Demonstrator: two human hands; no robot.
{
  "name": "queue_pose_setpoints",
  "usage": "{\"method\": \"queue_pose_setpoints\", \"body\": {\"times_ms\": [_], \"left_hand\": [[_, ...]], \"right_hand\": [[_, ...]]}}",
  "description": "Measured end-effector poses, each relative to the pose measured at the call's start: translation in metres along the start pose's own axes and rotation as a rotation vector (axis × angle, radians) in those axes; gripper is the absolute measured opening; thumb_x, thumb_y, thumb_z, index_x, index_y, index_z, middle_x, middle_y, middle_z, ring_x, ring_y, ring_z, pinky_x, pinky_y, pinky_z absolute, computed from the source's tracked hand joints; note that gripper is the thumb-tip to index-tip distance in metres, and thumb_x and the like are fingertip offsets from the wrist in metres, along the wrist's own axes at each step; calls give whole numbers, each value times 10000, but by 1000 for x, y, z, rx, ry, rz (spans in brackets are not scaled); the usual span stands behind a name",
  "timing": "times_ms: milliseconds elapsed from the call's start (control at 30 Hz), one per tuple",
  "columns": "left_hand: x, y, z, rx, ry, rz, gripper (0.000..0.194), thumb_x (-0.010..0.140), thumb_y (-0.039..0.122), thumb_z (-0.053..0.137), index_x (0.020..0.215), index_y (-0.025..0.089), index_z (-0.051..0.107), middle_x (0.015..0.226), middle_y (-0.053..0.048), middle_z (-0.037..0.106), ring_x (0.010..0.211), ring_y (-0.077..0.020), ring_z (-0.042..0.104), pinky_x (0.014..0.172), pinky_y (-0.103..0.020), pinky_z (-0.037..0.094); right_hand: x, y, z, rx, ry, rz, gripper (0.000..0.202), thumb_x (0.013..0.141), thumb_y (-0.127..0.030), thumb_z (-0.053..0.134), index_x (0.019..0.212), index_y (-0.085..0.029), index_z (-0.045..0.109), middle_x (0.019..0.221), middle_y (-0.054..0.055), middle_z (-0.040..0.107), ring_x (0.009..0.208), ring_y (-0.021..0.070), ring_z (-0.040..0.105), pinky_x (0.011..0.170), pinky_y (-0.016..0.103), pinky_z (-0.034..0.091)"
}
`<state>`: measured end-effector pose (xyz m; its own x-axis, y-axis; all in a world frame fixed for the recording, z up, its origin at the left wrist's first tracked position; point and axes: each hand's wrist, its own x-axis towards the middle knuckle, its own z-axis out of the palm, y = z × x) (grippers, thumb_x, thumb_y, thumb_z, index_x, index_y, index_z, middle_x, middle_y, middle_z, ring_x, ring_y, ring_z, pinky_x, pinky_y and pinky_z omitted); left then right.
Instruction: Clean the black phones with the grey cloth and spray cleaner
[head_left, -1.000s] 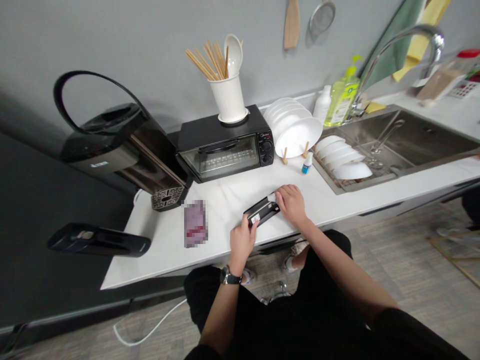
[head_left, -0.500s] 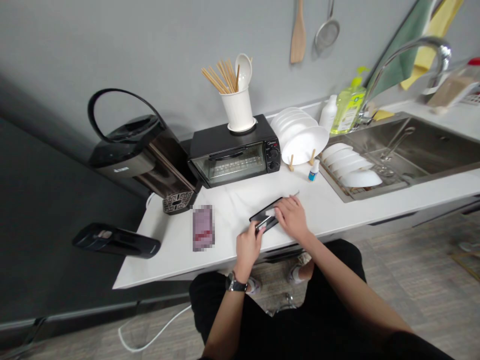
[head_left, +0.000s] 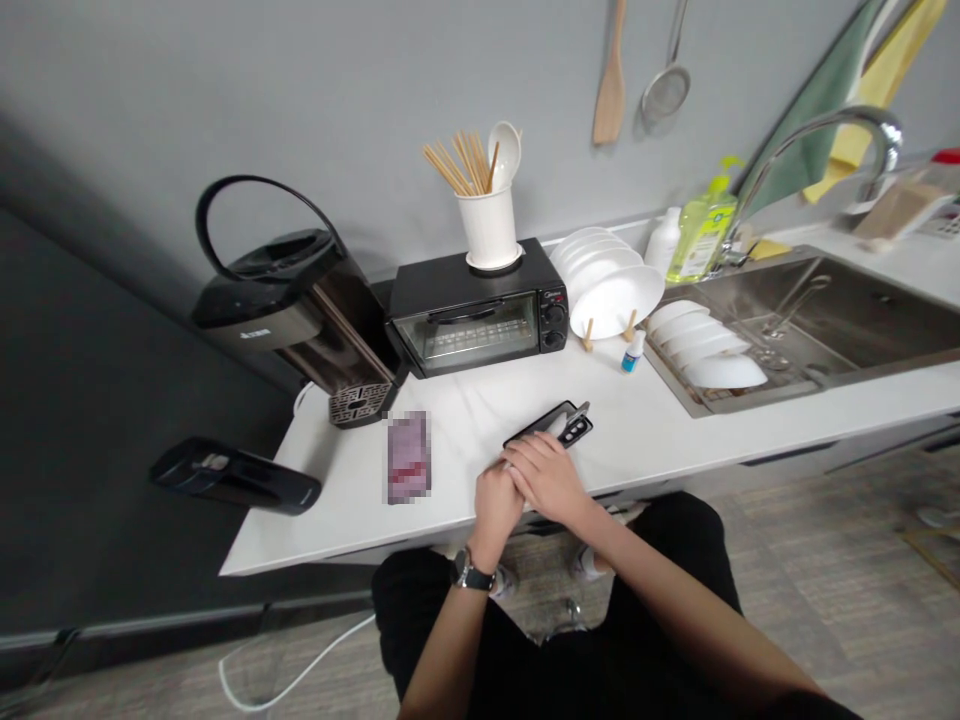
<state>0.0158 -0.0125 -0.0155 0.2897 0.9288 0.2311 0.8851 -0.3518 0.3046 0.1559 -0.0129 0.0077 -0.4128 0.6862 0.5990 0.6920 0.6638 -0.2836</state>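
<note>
Close together over the front of the counter, both my hands overlap. My left hand (head_left: pixel 496 502) is closed, and its fingers are mostly covered by my right hand (head_left: pixel 546 478). The right one lies across it with fingers bent and pressed together; what is inside the grip is hidden. Just beyond the fingertips, a slim grey metallic tool (head_left: pixel 579 412) points away to the right. A whitish piece (head_left: pixel 556 426) shows beside it. Under these lies a flat black phone or phone case (head_left: pixel 531 430), with several round camera rings at its right end.
A pixelated purple packet-like item (head_left: pixel 409 455) lies left of my hands. Behind stand a coffee-machine-like dispenser (head_left: pixel 300 320), a toaster oven (head_left: pixel 480 340) and racked white plates (head_left: pixel 616 302). A small bottle (head_left: pixel 633 353) stands before the sink (head_left: pixel 825 375). A dark appliance (head_left: pixel 236 478) juts past the counter's left end.
My right hand has slid left and toward me, from the tool's far part onto my left hand. The camera rings and the tool's far end are now uncovered. The view has shifted slightly.
</note>
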Motion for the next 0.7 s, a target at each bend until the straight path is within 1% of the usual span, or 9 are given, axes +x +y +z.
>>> {"method": "queue_pose_setpoints", "body": {"times_ms": [67,200,267,367,433,533,567,633,700], "left_hand": [[-1,2,-2,-43,14,9,164,973,142,561,1030,171,712,908,-78,786,805,-222,751,710,-286,546],[1,7,-9,-230,46,33,194,1050,314,562,1192,243,675,1004,-39,794,879,-195,758,765,-269,549],[3,7,-10,-282,47,40,187,1045,319,579,1193,261,677,1037,-31,795,905,-189,759,799,-267,552],[5,4,-6,-288,64,53,166,1018,274,610,1158,259,698,1033,-32,796,912,-193,757,809,-274,560],[6,1,-1,-239,96,56,136,965,179,618,1042,212,726,951,-60,792,849,-212,752,762,-290,570],[4,-5,6,-172,133,52,159,836,52,602,834,160,719,804,-93,767,711,-236,727,668,-318,573],[3,-6,7,-166,139,55,174,815,35,592,797,161,710,785,-94,763,703,-239,725,669,-325,578],[3,-4,3,-169,162,67,199,837,37,572,795,174,710,804,-83,770,760,-236,738,750,-339,596],[6,3,-7,-239,238,66,184,916,95,575,855,190,721,843,-60,778,813,-215,743,848,-345,592]], "right_hand": [[-3,24,-9,-39,30,19,253,1051,-249,474,1165,-196,693,1112,85,746,1023,265,598,1028,463,402],[-9,80,-34,-118,127,213,335,1076,-240,405,919,-202,698,919,76,734,885,250,581,881,428,411],[-8,89,-41,-147,159,295,348,1081,-233,395,911,-199,697,935,79,737,886,249,583,856,425,406],[-3,65,-34,-120,149,280,311,1072,-205,409,985,-209,708,1000,67,752,1004,259,604,987,465,389],[0,34,-20,-48,98,164,272,1056,-189,436,1057,-216,707,1039,54,760,1087,259,606,1109,493,337],[2,-2,0,30,10,-23,256,1037,-212,489,1211,-179,673,1182,82,744,1125,252,604,1122,463,363],[2,-5,3,28,11,-64,271,1035,-220,493,1238,-165,664,1202,95,737,1118,257,604,1093,458,387],[1,5,1,3,66,-95,286,1043,-237,471,1236,-152,664,1165,111,741,1067,272,610,1004,462,424],[1,26,-10,1,167,-19,297,1058,-252,425,1191,-162,675,1084,111,744,1001,278,613,918,460,434]]}}
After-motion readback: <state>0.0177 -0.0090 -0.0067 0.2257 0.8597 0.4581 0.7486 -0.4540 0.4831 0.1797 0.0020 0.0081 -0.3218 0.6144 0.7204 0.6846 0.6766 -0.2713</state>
